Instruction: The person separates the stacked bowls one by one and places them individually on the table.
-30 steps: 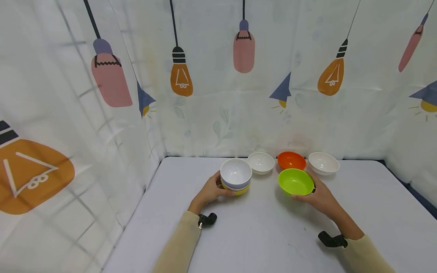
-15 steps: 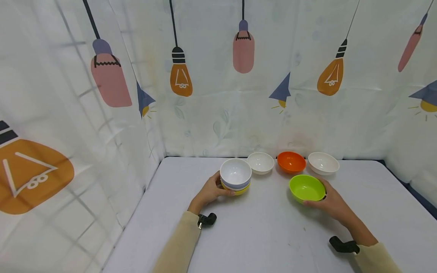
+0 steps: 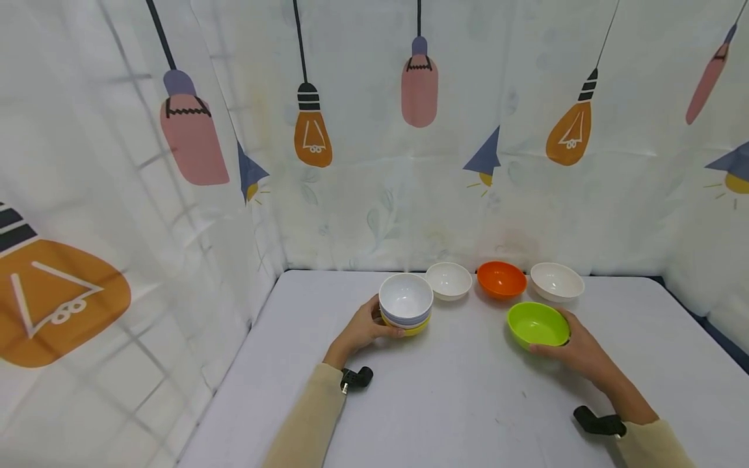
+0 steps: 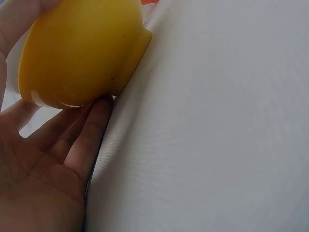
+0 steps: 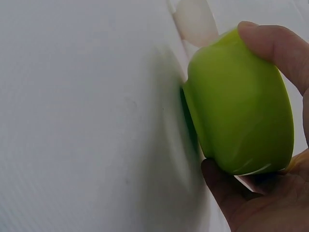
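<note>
My left hand (image 3: pixel 361 328) holds the yellow bowl (image 4: pixel 82 53) at the bottom of a stack. The thumb is on the near side and the fingers reach round the far side. Nested above it are white bowls (image 3: pixel 406 296), the top one with nothing in it. My right hand (image 3: pixel 580 351) grips a lime-green bowl (image 3: pixel 537 324) by its right side, thumb in front. In the right wrist view its base is very close to the tabletop (image 5: pixel 87 121), tilted slightly; I cannot tell whether it touches.
Along the table's back edge stand a white bowl (image 3: pixel 448 281), an orange bowl (image 3: pixel 501 279) and another white bowl (image 3: pixel 557 281). A patterned curtain (image 3: pixel 374 208) hangs right behind them. Another curtain (image 3: pixel 193 260) closes off the left side.
My right hand has carried the green bowl to the right and toward me, moving less in the last half second. My left hand and the stack stay where they were.
</note>
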A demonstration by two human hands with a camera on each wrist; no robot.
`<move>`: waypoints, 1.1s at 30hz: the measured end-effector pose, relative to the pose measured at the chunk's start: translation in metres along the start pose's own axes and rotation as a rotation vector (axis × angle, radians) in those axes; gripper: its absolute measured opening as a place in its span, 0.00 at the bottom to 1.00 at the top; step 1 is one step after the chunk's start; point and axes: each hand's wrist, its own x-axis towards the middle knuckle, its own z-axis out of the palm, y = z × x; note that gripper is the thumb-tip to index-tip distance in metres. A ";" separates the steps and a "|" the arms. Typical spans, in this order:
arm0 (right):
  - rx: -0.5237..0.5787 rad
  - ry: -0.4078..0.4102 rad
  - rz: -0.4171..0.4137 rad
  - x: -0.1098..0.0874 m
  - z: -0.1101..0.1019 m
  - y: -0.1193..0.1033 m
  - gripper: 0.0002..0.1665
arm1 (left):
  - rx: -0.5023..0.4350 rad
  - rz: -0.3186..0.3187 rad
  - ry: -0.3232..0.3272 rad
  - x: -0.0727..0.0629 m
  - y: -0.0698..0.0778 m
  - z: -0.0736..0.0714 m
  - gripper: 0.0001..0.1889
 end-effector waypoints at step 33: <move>-0.038 -0.014 0.024 0.006 -0.038 0.043 0.73 | 0.014 -0.010 0.004 -0.001 0.000 0.000 0.49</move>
